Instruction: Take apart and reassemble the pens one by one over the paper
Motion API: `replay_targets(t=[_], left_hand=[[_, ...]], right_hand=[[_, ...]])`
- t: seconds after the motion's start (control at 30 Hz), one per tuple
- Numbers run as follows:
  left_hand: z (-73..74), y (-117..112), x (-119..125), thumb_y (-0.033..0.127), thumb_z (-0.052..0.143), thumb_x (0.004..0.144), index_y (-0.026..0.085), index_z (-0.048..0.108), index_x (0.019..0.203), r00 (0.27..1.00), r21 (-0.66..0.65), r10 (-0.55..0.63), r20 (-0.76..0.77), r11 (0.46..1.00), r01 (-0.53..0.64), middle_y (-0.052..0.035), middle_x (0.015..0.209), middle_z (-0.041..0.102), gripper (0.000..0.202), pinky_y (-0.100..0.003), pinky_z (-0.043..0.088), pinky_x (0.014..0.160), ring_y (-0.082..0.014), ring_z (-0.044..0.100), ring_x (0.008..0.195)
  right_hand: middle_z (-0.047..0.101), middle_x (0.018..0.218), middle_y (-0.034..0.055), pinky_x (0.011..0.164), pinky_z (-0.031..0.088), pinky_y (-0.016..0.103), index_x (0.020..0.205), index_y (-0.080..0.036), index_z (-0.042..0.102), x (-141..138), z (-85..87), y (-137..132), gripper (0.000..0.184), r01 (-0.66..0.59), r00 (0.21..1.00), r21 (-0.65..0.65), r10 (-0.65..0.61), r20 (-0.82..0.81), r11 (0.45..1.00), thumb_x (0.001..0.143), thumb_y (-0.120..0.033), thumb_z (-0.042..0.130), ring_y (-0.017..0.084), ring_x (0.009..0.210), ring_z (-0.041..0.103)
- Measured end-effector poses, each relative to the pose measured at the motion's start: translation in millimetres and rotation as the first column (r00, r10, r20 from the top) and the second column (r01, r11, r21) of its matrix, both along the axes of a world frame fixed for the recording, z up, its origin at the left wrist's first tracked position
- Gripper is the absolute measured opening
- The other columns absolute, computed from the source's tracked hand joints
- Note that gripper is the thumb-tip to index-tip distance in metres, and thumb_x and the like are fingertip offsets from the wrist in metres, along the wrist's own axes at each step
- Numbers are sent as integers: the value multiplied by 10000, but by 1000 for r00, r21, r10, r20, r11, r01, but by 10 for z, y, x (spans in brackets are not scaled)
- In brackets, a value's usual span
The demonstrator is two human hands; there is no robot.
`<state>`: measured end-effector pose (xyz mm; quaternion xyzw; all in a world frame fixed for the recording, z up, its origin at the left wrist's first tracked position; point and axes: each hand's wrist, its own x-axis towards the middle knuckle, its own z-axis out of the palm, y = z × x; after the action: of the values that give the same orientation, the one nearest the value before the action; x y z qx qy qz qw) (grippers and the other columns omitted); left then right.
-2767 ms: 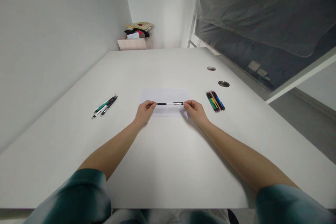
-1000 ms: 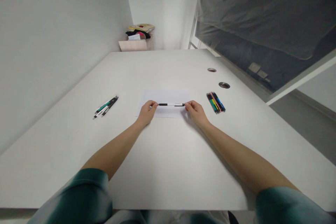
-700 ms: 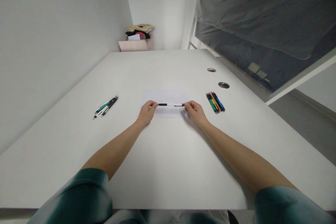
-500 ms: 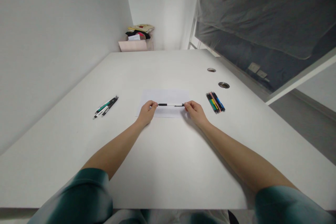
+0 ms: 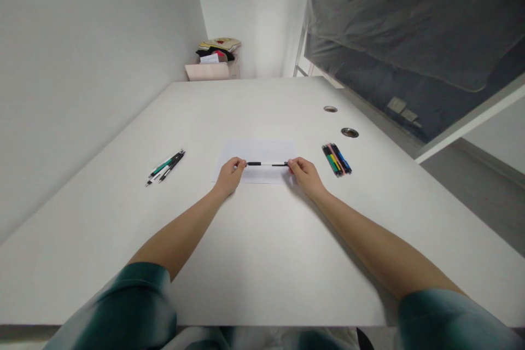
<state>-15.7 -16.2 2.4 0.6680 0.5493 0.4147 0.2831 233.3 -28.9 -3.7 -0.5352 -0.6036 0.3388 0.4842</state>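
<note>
A pen (image 5: pixel 267 164) with a white barrel, black grip and black clip is held level above a sheet of white paper (image 5: pixel 259 149). Its grip end is pinched between the thumb and fingers of my left hand (image 5: pixel 230 175). At the clip end, my right hand (image 5: pixel 304 173) pinches it the same way. The very tips of the pen are hidden by my fingers. The paper lies flat on the white table (image 5: pixel 262 262), beneath both hands.
Left of the paper lies a loose group of pens (image 5: pixel 165 167), black, white and green. To the right, several coloured pens or markers (image 5: pixel 336 160) lie side by side. Two round metal-rimmed holes (image 5: pixel 350 133) sit near the table's right edge. A pink box (image 5: pixel 208 71) with folded items stands beyond the far edge.
</note>
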Motion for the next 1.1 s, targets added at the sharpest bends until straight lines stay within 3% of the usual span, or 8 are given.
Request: replay_targets(t=[0.53, 1.1], left_hand=[[22, -24, -1, 366, 444, 900, 195, 563, 715, 1000, 10, -4, -30, 1000, 4, -6, 696, 595, 279, -301, 418, 731, -176, 552, 734], [-10, -2, -5, 415, 407, 914, 184, 548, 722, 998, -12, -3, -67, 1000, 2, -2, 686, 573, 331, -288, 404, 707, -163, 526, 716]], right_hand=[[539, 607, -3, 590, 337, 296, 646, -208, 537, 4, -16, -2, 462, -18, 1000, -16, 18, 7, 1000, 816, -636, 503, 145, 581, 448], [525, 591, -2, 592, 341, 291, 633, -209, 521, -3, 25, -7, 515, -16, 999, -24, 17, 32, 1000, 787, -698, 471, 146, 587, 450]])
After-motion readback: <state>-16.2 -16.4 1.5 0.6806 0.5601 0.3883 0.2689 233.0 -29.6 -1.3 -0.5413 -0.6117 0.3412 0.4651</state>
